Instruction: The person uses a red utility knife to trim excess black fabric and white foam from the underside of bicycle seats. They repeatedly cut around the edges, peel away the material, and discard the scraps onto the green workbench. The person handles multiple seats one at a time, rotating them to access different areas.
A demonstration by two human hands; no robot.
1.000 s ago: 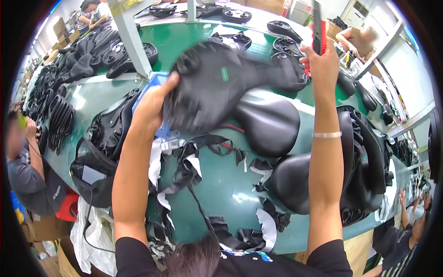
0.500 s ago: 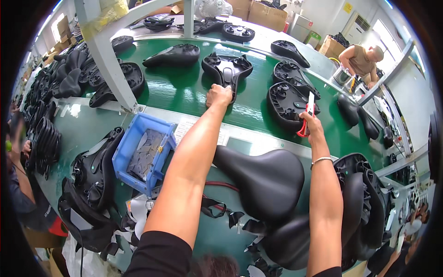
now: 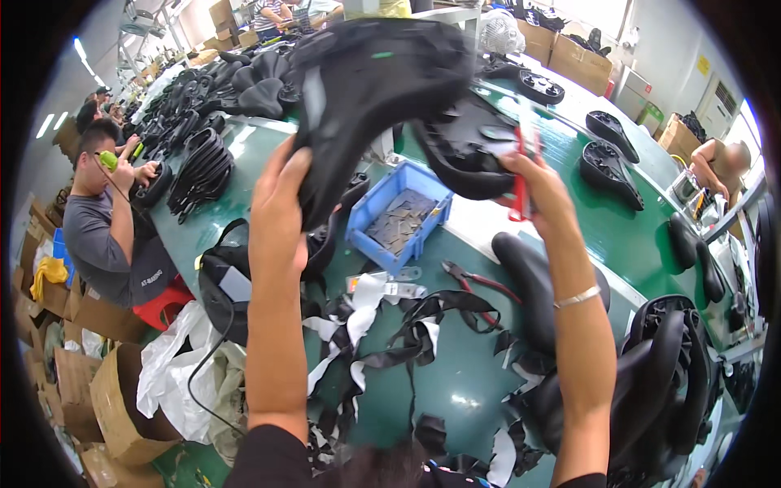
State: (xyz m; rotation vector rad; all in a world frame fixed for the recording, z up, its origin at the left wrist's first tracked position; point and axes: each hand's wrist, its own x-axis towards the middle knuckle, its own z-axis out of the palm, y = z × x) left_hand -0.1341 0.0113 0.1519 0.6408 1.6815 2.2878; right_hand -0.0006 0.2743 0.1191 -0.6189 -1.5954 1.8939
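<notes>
A person stands at a green table point(image 3: 455, 390) and holds a black bicycle saddle point(image 3: 382, 89) up in front of the camera with both arms raised. The left hand point(image 3: 281, 207) grips the saddle's left edge, its fingers curled together around the rim. The right hand point(image 3: 537, 191) holds the saddle's right side and also a red-handled tool point(image 3: 519, 183), fingers wrapped around both; how tightly it pinches cannot be told because the saddle is blurred. A thin bracelet point(image 3: 578, 298) circles the right wrist.

Below the raised saddle, a blue bin point(image 3: 400, 215) of small metal parts sits on the table. Just beside it lie red-handled pliers point(image 3: 472, 283). Black and white trimmed strips point(image 3: 382, 325) are scattered across the near part of the table. Another black saddle point(image 3: 533, 281) lies under the right forearm, and a stack of saddles point(image 3: 659, 374) stands at the right edge. More saddles point(image 3: 606, 167) rest on the green belt beyond. At the left, a seated worker in a grey shirt point(image 3: 98, 236) is bent over another saddle.
</notes>
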